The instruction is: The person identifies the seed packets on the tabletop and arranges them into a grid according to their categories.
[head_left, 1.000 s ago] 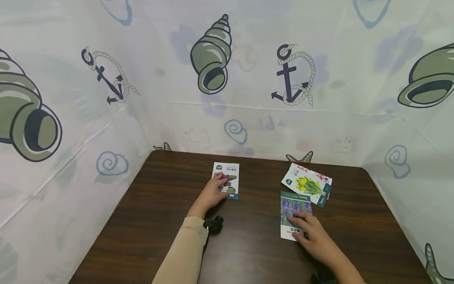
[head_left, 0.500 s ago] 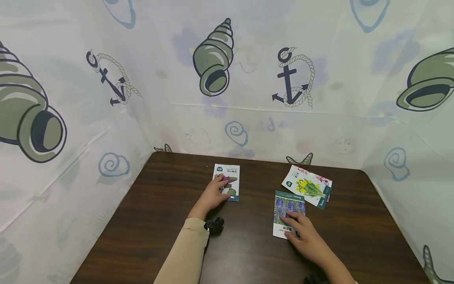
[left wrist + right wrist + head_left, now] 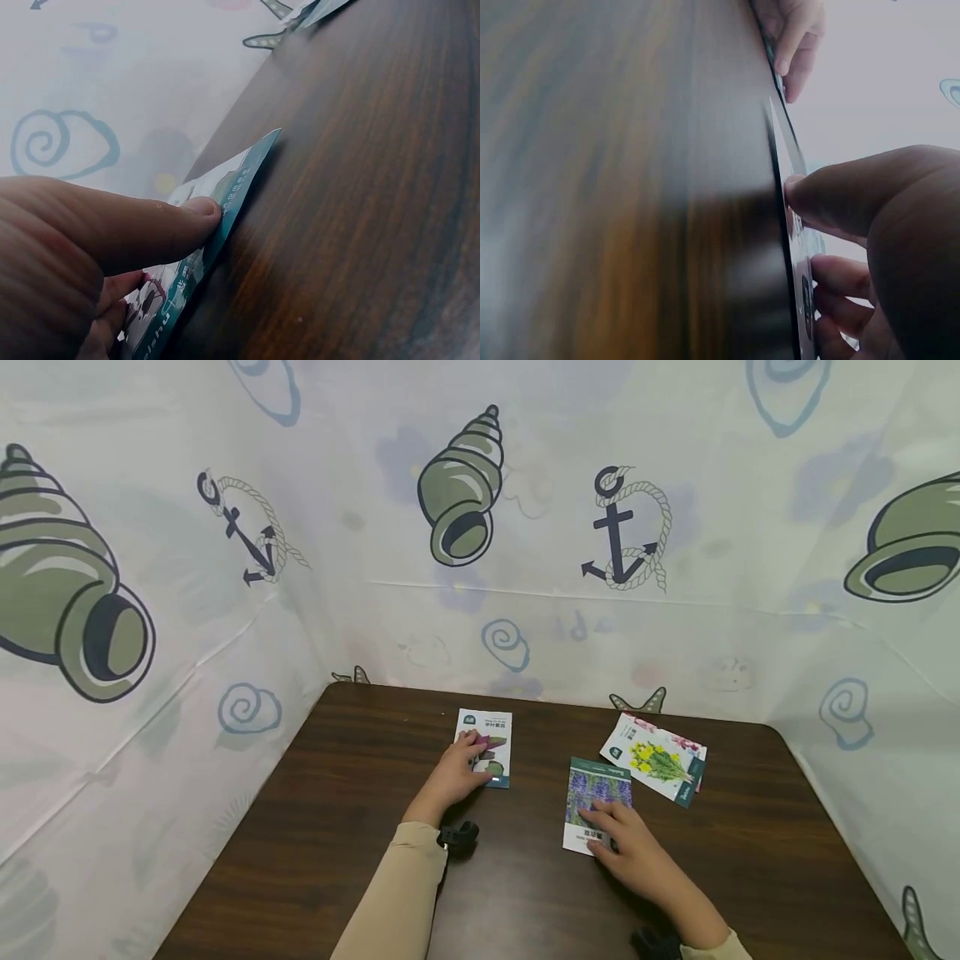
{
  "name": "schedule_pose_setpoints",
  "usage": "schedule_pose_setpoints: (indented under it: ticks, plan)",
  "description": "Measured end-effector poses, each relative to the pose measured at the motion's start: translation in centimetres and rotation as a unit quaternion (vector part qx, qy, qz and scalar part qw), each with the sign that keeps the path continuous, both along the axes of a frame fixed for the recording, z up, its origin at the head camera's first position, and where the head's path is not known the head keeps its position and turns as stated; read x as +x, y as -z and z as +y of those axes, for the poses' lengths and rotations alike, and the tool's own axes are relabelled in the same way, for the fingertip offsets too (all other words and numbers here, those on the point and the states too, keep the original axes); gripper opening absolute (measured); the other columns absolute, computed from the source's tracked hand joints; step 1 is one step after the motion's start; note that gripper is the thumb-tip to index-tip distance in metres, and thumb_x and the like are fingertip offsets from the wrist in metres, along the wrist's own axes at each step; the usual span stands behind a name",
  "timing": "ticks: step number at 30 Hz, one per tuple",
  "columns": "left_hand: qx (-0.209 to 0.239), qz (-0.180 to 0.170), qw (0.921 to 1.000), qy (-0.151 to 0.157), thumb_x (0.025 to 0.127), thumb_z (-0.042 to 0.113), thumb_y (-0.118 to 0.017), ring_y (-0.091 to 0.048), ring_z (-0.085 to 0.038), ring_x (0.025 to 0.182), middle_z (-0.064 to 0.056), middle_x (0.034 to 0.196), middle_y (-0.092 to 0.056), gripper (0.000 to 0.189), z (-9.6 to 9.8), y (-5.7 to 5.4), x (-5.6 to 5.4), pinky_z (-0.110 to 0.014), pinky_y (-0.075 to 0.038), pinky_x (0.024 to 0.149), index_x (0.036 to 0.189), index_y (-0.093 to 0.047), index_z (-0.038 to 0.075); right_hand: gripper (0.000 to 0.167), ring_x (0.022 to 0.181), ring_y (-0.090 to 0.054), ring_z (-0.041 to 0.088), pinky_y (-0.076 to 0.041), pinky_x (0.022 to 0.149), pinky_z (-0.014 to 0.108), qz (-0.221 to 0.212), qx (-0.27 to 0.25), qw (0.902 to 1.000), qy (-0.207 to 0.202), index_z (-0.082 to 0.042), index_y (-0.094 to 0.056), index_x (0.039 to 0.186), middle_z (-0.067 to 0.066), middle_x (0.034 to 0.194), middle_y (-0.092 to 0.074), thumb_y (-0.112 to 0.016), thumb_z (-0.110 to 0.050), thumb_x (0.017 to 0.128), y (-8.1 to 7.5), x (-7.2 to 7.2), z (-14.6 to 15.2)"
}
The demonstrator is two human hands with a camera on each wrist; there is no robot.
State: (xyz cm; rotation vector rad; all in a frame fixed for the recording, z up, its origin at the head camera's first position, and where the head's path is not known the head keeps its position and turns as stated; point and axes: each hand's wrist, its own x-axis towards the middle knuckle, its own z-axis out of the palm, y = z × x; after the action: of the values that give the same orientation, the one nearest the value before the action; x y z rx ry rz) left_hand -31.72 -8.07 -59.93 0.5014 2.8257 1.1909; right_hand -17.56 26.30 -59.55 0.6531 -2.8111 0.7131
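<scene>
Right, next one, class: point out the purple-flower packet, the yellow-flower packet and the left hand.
Purple-flower packet point(image 3: 593, 787): head view, on its flower picture.
Yellow-flower packet point(image 3: 655, 760): head view, on its printed front.
Left hand point(image 3: 452, 777): head view, on its back.

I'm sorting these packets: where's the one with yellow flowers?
In the head view, the yellow-flowered packet lies right of centre, over a pink-flowered packet, just beyond the purple-flowered packet.
</scene>
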Motion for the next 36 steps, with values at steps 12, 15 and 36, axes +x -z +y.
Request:
schedule_pose_setpoints:
  ticks: [12,15,36]
  plan:
    - [0.006,-0.013,0.9999,-0.008,0.095,0.019,-0.085,-0.023,-0.045,0.168,-0.022,0.175,-0.038,0.066,0.1,-0.5,0.2,-0.065,-0.03,0.132,0.152,-0.061,-0.002,0.054,0.125,-0.058,0.032,-0.053,0.102,0.055,-0.057,0.012,0.9982,-0.016,-0.014,-0.065,0.153,0.016,0.146,-0.062,-0.079,-0.022,0.101,-1.2,-3.0,-1.4]
    - [0.005,-0.011,0.9999,-0.008,0.094,0.019,-0.086,-0.024,-0.046,0.167,-0.022,0.175,-0.039,0.066,0.2,-0.5,0.0,-0.065,-0.031,0.132,0.151,-0.062,-0.002,0.053,0.125,-0.057,0.031,-0.052,0.103,0.055,-0.072,0.01,0.9972,-0.017,-0.014,-0.066,0.152,0.016,0.144,-0.062,-0.079,-0.021,0.101,-1.4,-3.7,-1.6]
    - [0.001,0.01,1.0,-0.002,0.097,0.02,-0.083,-0.026,-0.048,0.166,-0.025,0.174,-0.039,0.065,0.5,-0.4,0.1,-0.068,-0.032,0.13,0.153,-0.06,-0.003,0.056,0.161,-0.031,0.055,-0.018,0.127,0.081,-0.103,-0.056,0.992,-0.046,-0.015,-0.056,0.161,0.022,0.171,-0.044,-0.069,-0.024,0.107,0.1,-7.7,-3.2]
